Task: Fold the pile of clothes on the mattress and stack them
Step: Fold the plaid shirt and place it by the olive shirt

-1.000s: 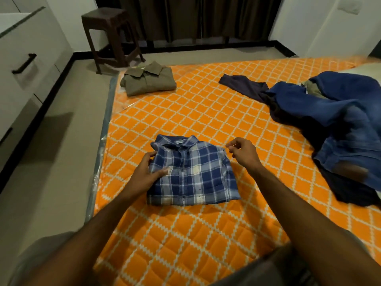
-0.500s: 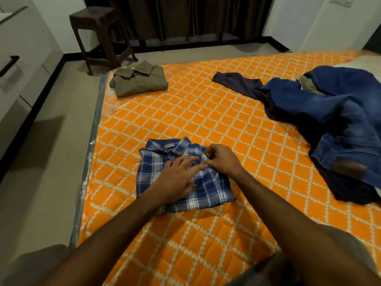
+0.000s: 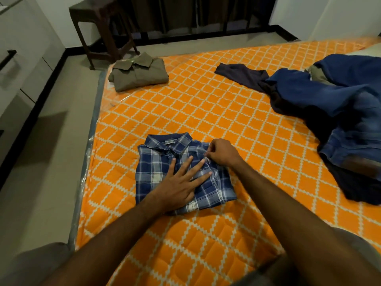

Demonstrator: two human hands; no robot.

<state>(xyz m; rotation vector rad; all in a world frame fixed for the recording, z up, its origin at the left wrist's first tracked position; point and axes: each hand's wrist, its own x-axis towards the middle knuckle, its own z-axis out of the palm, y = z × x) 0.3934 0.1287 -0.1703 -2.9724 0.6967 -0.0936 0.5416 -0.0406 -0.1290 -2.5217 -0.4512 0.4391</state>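
A folded blue plaid shirt (image 3: pixel 156 162) lies collar up on the orange quilted mattress (image 3: pixel 206 112). My left hand (image 3: pixel 183 182) presses flat on its front with the fingers spread. My right hand (image 3: pixel 220 153) pinches the cloth at the shirt's upper right shoulder. At the mattress's far left corner sits a folded olive shirt (image 3: pixel 140 74). A loose pile of blue jeans and dark clothes (image 3: pixel 340 112) spreads over the right side.
A dark wooden stool (image 3: pixel 103 23) stands on the floor beyond the mattress's far left corner. A white cabinet with a black handle (image 3: pixel 18 65) lines the left wall. Dark curtains (image 3: pixel 185 11) hang at the back. Bare floor (image 3: pixel 51 162) runs along the mattress's left edge.
My left hand slid from the shirt's left edge onto its front and spread flat. My right hand came from beside the shirt onto its right shoulder and pinched the cloth.
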